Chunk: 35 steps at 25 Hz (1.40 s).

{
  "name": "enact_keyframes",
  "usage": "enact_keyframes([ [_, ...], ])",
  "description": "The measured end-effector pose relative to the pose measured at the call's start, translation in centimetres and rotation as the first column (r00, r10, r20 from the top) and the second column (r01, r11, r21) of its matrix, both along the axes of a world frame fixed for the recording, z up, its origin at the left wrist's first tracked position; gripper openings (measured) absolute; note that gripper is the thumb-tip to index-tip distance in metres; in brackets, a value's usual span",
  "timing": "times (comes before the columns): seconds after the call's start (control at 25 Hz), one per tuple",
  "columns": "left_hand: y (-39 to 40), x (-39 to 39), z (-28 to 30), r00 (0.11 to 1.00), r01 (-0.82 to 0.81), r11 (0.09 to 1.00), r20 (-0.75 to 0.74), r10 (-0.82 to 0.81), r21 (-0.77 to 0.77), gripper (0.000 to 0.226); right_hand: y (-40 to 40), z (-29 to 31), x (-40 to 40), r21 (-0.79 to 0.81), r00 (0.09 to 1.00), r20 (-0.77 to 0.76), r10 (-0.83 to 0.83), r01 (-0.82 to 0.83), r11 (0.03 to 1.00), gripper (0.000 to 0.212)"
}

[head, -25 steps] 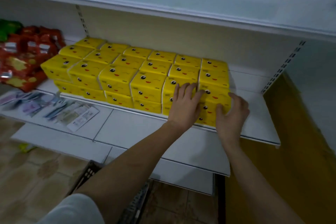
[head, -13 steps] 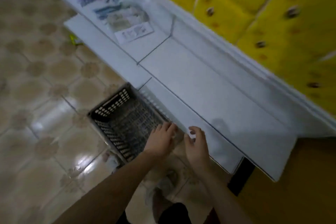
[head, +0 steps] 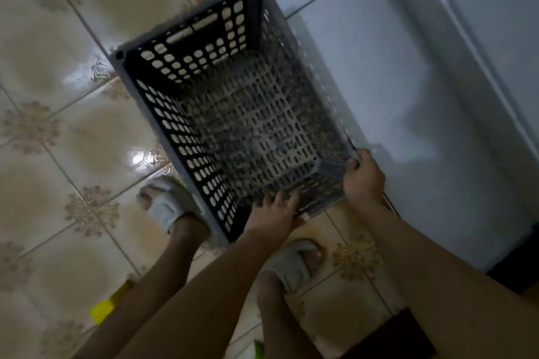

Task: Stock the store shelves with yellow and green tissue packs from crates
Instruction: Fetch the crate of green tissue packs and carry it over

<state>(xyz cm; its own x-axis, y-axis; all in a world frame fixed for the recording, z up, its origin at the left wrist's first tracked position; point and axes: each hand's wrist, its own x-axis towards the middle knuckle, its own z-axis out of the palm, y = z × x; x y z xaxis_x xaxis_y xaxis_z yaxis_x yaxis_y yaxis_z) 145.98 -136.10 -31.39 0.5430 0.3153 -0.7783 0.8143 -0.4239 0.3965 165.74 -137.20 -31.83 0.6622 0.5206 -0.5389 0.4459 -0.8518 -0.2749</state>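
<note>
A dark perforated plastic crate (head: 233, 114) sits on the tiled floor (head: 58, 67), its right side close against the white base of the shelving unit (head: 423, 81). Nothing lies inside it; the slotted bottom shows bare through to the tiles. No tissue packs are in sight, apart from a scrap of yellow (head: 109, 306) at the lower left and a sliver of green at the bottom edge, both too cut off to name.

The person stands over the near end in pale slippers (head: 167, 202). Their left hand (head: 274, 217) has its fingers hooked over the near rim, thumb under the outside edge. Their right hand (head: 363, 179) wraps the near right corner, fingers curled over the lip.

With no load in it, the crate looks light, and the moulded walls look stiff enough not to sag when raised from one end. The rim is the sensible place to grip; the slots in the far wall look like handle openings, and the near wall may well have the same. The plastic seems smooth, so a grip hooked under the lip should hold better than a flat press. I judge it is about to be lifted or slid aside to make way for a full one.
</note>
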Motion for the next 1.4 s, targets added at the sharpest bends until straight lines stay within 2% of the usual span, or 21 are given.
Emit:
enact_keyframes([
  [0.08,0.3,-1.2,-0.1,0.999,0.033,0.996,0.027,-0.031,-0.085,0.066,0.7,0.1,-1.5,0.048,0.999,0.028,-0.016,0.015,0.999,0.031],
  [0.16,1.9,-2.9,0.6,0.997,0.065,0.987,-0.041,-0.072,-0.150,0.074,3.6,1.0,-4.2,0.084,0.997,-0.065,-0.029,0.034,0.996,0.033],
  [0.24,5.9,-4.8,1.0,0.994,0.058,0.996,-0.092,-0.064,-0.072,0.075,8.1,1.6,-7.4,0.093,0.979,-0.205,-0.025,0.045,0.995,0.037],
  [0.32,11.6,-7.7,1.0,0.992,0.048,0.998,-0.115,-0.044,0.034,0.074,14.1,1.3,-10.8,0.101,0.959,-0.282,0.021,0.008,0.995,0.041],
  [0.4,17.2,-11.0,1.2,0.988,-0.007,0.994,-0.154,0.023,0.105,0.079,19.9,1.3,-13.8,0.147,0.950,-0.297,0.092,-0.049,0.988,0.048],
  [0.48,22.7,-13.9,1.5,0.976,-0.096,0.982,-0.178,0.126,0.163,0.089,25.3,2.0,-16.7,0.231,0.942,-0.196,0.273,-0.227,0.946,0.053],
  [0.52,25.7,-15.3,1.6,0.967,-0.155,0.970,-0.171,0.188,0.190,0.093,28.1,2.4,-18.4,0.253,0.898,-0.100,0.428,-0.393,0.884,0.055],
  [0.56,28.3,-16.3,1.6,0.954,-0.218,0.955,-0.164,0.252,0.199,0.095,30.3,2.8,-19.9,0.234,0.800,-0.020,0.599,-0.579,0.781,0.057],
  [0.6,31.4,-17.6,1.3,0.933,-0.294,0.933,-0.152,0.327,0.207,0.095,32.8,2.8,-21.9,0.176,0.663,0.019,0.749,-0.739,0.650,0.059],
  [0.64,34.3,-18.9,0.9,0.910,-0.354,0.912,-0.150,0.387,0.208,0.096,35.1,2.7,-23.6,0.096,0.544,0.025,0.839,-0.836,0.540,0.059],
  [0.68,36.7,-19.8,0.5,0.896,-0.384,0.900,-0.151,0.417,0.206,0.096,37.1,2.5,-24.7,0.006,0.487,0.024,0.873,-0.873,0.487,0.057],
  [0.8,43.4,-22.8,-1.1,0.912,-0.362,0.899,-0.107,0.396,0.245,0.096,43.7,1.7,-27.9,-0.149,0.460,0.128,0.878,-0.867,0.476,0.053],
  [0.96,53.4,-25.3,-1.4,0.933,-0.303,0.899,-0.093,0.347,0.315,0.098,52.8,1.7,-30.3,-0.251,0.369,0.302,0.879,-0.859,0.447,0.042],
  [1.08,59.5,-25.6,-1.1,0.937,-0.290,0.882,-0.075,0.340,0.372,0.100,58.4,1.3,-30.5,-0.263,0.374,0.312,0.873,-0.849,0.458,0.039],
  [1.2,63.0,-26.2,-0.3,0.917,-0.342,0.848,-0.053,0.395,0.406,0.091,63.3,1.5,-30.6,-0.340,0.387,0.222,0.895,-0.829,0.443,0.044],
  [1.28,64.2,-26.8,2.4,0.889,-0.408,0.821,-0.033,0.457,0.400,0.084,65.9,3.4,-30.9,-0.333,0.456,0.137,0.879,-0.815,0.475,0.048],
  [1.4,64.7,-28.6,10.6,0.821,-0.508,0.778,-0.065,0.568,0.370,0.072,68.5,10.5,-32.6,-0.174,0.488,0.044,0.872,-0.856,0.487,0.058],
])
